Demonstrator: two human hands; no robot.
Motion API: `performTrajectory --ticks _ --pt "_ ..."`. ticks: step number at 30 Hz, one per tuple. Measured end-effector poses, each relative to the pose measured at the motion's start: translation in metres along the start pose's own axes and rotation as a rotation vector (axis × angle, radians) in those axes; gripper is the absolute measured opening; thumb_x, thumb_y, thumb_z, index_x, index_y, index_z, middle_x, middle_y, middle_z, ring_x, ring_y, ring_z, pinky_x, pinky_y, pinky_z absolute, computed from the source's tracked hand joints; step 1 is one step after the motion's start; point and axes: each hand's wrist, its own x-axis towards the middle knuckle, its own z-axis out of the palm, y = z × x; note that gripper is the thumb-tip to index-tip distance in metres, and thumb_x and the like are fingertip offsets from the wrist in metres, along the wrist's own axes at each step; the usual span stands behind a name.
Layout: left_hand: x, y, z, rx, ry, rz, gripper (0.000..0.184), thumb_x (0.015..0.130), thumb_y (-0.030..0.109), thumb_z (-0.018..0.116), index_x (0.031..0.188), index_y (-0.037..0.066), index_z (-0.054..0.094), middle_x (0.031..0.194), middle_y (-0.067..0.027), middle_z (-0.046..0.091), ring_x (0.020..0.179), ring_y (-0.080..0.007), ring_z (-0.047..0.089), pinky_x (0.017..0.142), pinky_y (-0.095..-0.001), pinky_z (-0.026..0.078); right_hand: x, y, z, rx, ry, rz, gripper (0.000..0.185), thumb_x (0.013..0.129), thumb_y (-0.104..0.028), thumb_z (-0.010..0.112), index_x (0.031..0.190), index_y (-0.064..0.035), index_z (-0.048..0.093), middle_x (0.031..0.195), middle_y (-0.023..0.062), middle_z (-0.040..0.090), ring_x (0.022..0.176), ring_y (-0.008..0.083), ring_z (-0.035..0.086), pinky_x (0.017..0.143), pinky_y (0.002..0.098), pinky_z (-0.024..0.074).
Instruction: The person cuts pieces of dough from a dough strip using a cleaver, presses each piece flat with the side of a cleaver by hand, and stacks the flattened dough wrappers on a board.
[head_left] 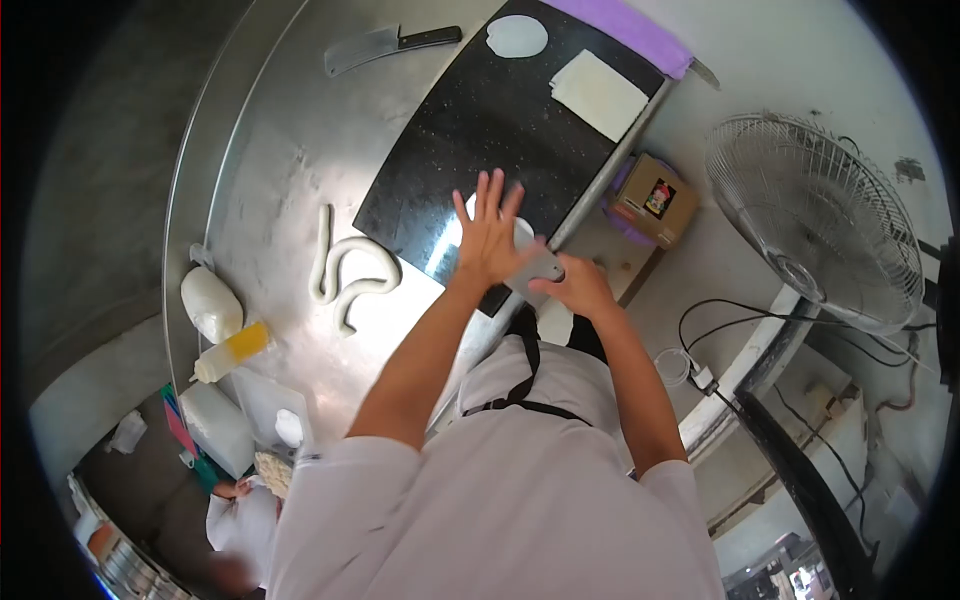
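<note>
My left hand [489, 232] is open with fingers spread, over a flat white dough round [524, 234] near the front end of the black board [485, 125]. It partly hides the round, and its thumb is blurred. My right hand [583, 287] grips a flat metal blade [540, 268] at the board's near right edge, close to my left thumb. The blade's handle and full shape are hidden. A rope of white dough [365, 245] lies curled on the steel table, left of the board. Another thin white round [517, 36] rests at the board's far end.
On the steel table [275, 150] are a cleaver [365, 50], a white bag [211, 305] and a yellow-and-white squeeze bottle [230, 352]. White sheets [600, 95] lie on the board. Right are a carton [655, 200] and a fan [815, 215]. Another person [240, 520] is lower left.
</note>
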Motion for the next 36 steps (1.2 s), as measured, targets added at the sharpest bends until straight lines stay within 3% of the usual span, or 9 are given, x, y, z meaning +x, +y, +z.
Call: performTrajectory --ticks 3,7,15,21,24,28,32,35,36 --pt "0.008 0.004 -0.006 0.020 -0.128 -0.078 0.110 0.071 0.076 0.068 0.157 0.016 0.035 0.169 -0.0151 0.014 0.156 -0.0384 0.009 0.115 -0.0752 0.004 0.020 -0.016 -0.019 -0.141 0.007 -0.047 0.060 0.066 -0.042 0.090 0.104 -0.0014 0.065 0.092 0.0225 0.072 0.089 0.0421 0.070 0.076 0.0500 0.0541" --pt "0.043 0.011 -0.019 0.073 -0.219 -0.084 0.110 0.071 0.075 0.068 0.161 0.027 0.027 0.170 -0.0124 0.012 0.157 -0.0369 0.007 0.117 -0.0736 0.006 0.029 -0.016 -0.029 -0.273 0.061 -0.065 0.070 0.063 -0.040 0.092 0.111 -0.0030 0.057 0.092 0.0232 0.071 0.091 0.0439 0.069 0.076 0.0528 0.0540" --pt "0.108 -0.006 -0.019 0.070 -0.009 0.165 0.114 0.071 0.074 0.070 0.162 0.023 0.023 0.167 -0.0169 0.022 0.154 -0.0379 0.018 0.119 -0.0680 0.012 0.052 -0.032 -0.039 -0.279 0.124 -0.019 0.075 0.064 -0.049 0.091 0.106 0.0012 0.056 0.092 0.0281 0.070 0.090 0.0463 0.070 0.079 0.0516 0.0551" --pt "0.073 -0.003 0.000 -0.014 -0.136 0.329 0.112 0.067 0.076 0.069 0.161 0.030 0.028 0.169 -0.0149 0.016 0.156 -0.0398 0.012 0.114 -0.0766 0.011 0.010 0.003 0.011 -0.277 0.381 -0.276 0.083 0.066 -0.053 0.088 0.118 0.0018 0.055 0.093 0.0277 0.071 0.085 0.0488 0.069 0.075 0.0532 0.0565" --pt "0.106 0.004 -0.012 0.044 -0.116 0.311 0.107 0.074 0.077 0.063 0.162 0.029 0.024 0.169 -0.0155 0.014 0.155 -0.0394 0.014 0.112 -0.0781 0.012 0.037 -0.009 -0.032 -0.235 0.158 -0.034 0.085 0.064 -0.050 0.091 0.118 0.0026 0.053 0.089 0.0299 0.070 0.089 0.0481 0.069 0.072 0.0530 0.0557" --pt "0.144 -0.008 -0.017 0.138 -0.068 0.371 0.109 0.076 0.077 0.062 0.163 0.025 0.022 0.169 -0.0155 0.015 0.156 -0.0359 0.014 0.112 -0.0789 0.010 0.056 -0.032 -0.036 -0.315 0.209 -0.021 0.087 0.065 -0.055 0.089 0.116 0.0054 0.051 0.088 0.0299 0.070 0.085 0.0477 0.070 0.070 0.0529 0.0558" --pt "0.056 -0.010 -0.006 0.005 -0.202 0.500 0.110 0.073 0.075 0.066 0.162 0.027 0.025 0.169 -0.0143 0.017 0.156 -0.0386 0.013 0.109 -0.0815 0.010 -0.009 -0.006 0.026 -0.191 0.149 0.016 0.089 0.066 -0.061 0.085 0.120 0.0037 0.054 0.088 0.0285 0.070 0.090 0.0460 0.071 0.078 0.0512 0.0576" --pt "0.068 0.016 -0.004 -0.014 -0.206 0.458 0.110 0.071 0.077 0.066 0.162 0.028 0.027 0.169 -0.0130 0.019 0.155 -0.0385 0.014 0.107 -0.0833 0.010 -0.009 0.005 -0.002 -0.148 0.021 0.135 0.092 0.066 -0.062 0.084 0.122 0.0030 0.053 0.093 0.0313 0.069 0.095 0.0445 0.071 0.080 0.0516 0.0570" --pt "0.082 0.017 -0.003 -0.018 -0.209 0.507 0.110 0.071 0.077 0.066 0.162 0.028 0.027 0.169 -0.0130 0.019 0.155 -0.0385 0.014 0.107 -0.0833 0.010 0.001 0.008 -0.014 -0.186 0.062 0.015 0.092 0.066 -0.063 0.084 0.122 0.0036 0.053 0.096 0.0318 0.069 0.096 0.0444 0.070 0.079 0.0517 0.0567"
